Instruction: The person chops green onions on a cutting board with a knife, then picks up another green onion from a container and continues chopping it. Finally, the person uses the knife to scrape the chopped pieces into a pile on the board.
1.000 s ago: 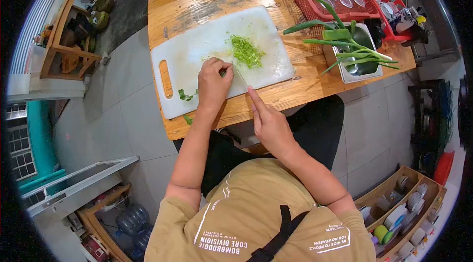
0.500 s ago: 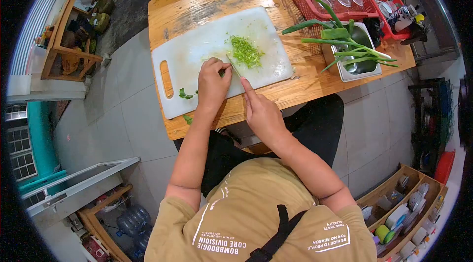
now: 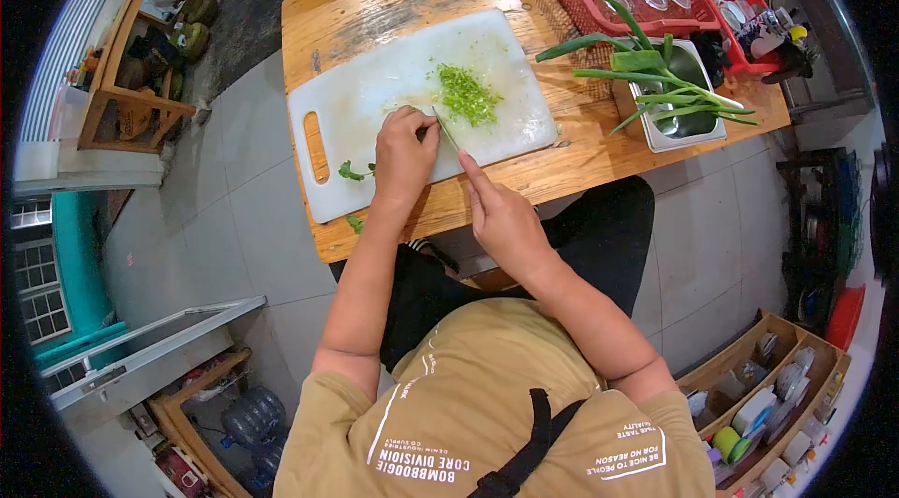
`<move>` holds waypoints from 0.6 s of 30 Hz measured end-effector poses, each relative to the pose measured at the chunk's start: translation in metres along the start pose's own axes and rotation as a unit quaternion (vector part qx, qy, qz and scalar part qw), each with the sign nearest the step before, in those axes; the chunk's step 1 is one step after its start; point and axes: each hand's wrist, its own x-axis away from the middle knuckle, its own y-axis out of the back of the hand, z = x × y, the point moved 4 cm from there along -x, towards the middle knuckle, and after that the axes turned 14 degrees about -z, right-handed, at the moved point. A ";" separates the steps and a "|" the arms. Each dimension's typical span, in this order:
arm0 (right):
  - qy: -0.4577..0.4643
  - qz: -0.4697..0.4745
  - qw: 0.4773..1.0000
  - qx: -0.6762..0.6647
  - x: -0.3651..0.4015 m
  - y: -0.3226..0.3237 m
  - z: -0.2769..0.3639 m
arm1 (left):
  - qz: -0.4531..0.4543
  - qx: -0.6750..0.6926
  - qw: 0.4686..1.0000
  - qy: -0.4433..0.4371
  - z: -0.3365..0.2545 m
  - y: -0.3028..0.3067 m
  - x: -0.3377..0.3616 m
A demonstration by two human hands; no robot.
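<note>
My right hand [image 3: 506,222] is closed round the handle of a knife [image 3: 447,131], its index finger stretched along the blade. The blade rests on a white cutting board [image 3: 356,109], close to the fingertips of my left hand [image 3: 407,153]. Those fingers are curled and pressed together on green leafy stalks, mostly hidden under them; leaves [image 3: 354,172] stick out on the left. A pile of finely chopped greens [image 3: 468,95] lies on the board just beyond the blade.
Green onions [image 3: 655,77] lie across a metal container [image 3: 688,133] at the table's right. Behind it, a red crate [image 3: 599,21] holds several glasses. The wooden table [image 3: 337,2] ends just in front of my body. A small leaf [image 3: 355,224] lies by the board's lower edge.
The knife and my right hand have shifted very slightly. My left hand stays almost in the same place, and the leaves beside it have moved a little up and left.
</note>
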 end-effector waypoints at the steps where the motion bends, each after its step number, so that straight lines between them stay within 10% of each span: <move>1: -0.004 -0.004 1.000 0.011 -0.004 -0.003 -0.002 | 0.001 0.001 1.000 -0.001 0.000 0.000 0.000; 18: 0.016 -0.005 1.000 0.014 0.014 0.004 0.005 | -0.037 -0.040 0.997 -0.051 -0.004 -0.003 0.007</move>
